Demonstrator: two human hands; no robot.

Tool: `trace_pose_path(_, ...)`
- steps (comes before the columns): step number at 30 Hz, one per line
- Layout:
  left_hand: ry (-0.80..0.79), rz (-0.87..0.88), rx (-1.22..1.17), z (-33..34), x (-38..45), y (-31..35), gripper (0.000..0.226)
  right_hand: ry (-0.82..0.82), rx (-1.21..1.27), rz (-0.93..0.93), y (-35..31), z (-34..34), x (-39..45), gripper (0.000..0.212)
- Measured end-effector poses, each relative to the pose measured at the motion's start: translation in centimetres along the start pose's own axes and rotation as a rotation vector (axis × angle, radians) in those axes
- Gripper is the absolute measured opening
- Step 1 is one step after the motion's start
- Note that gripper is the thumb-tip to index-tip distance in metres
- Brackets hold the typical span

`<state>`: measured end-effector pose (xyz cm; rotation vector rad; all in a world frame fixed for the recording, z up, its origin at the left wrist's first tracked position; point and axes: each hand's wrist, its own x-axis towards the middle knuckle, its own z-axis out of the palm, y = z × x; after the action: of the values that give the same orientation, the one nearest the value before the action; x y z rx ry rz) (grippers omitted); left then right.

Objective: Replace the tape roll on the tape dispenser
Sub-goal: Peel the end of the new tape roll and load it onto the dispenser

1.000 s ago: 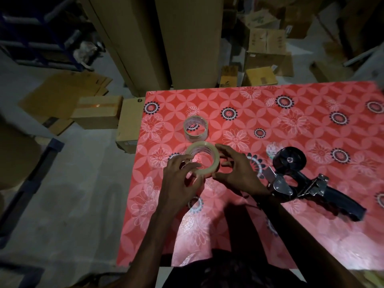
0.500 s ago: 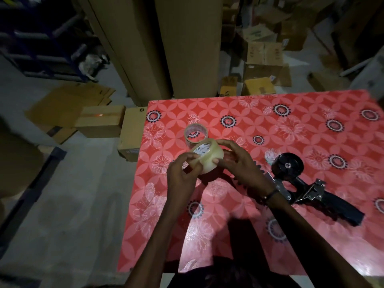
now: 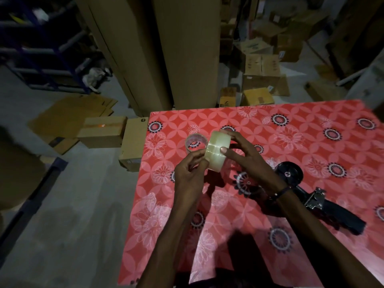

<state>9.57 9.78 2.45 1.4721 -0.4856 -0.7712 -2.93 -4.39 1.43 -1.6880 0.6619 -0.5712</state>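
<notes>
A full pale tape roll is held on edge above the red patterned table. My right hand grips it, thumb on its curved face and fingers over the top. My left hand pinches at the roll's left edge. Just behind it on the table lies a nearly used-up clear roll. The black tape dispenser lies on its side to the right, wheel towards me and handle pointing right, partly hidden by my right wrist.
Cardboard boxes stand on the floor against the table's left edge, with flat cardboard beyond. Tall cardboard rolls rise behind the table. More boxes are scattered on the floor at the back right. A dark metal rack stands far left.
The full roll has been lifted and turned from lying flat to standing on edge, its curved face now towards me. Both hands rose with it. The dispenser and the old roll have not moved.
</notes>
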Motion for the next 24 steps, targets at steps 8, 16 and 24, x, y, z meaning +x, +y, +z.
trace_pose_path(8, -0.004, 0.026, -0.061, 0.5, -0.4, 1.3, 0.036, 0.028, 0.068, 0.013, -0.7, 0.0, -0.3, 0.047)
trace_pose_path(16, 0.022, 0.207, 0.078, 0.9, -1.6, 1.3, 0.051, 0.081, 0.211, 0.091, -2.0, 0.3, -0.2, 0.04)
trace_pose_path(24, 0.028, 0.28, -0.012, 1.2, -1.9, 2.4, 0.054, 0.048, 0.257, 0.162, -3.3, 0.5, -0.1, 0.048)
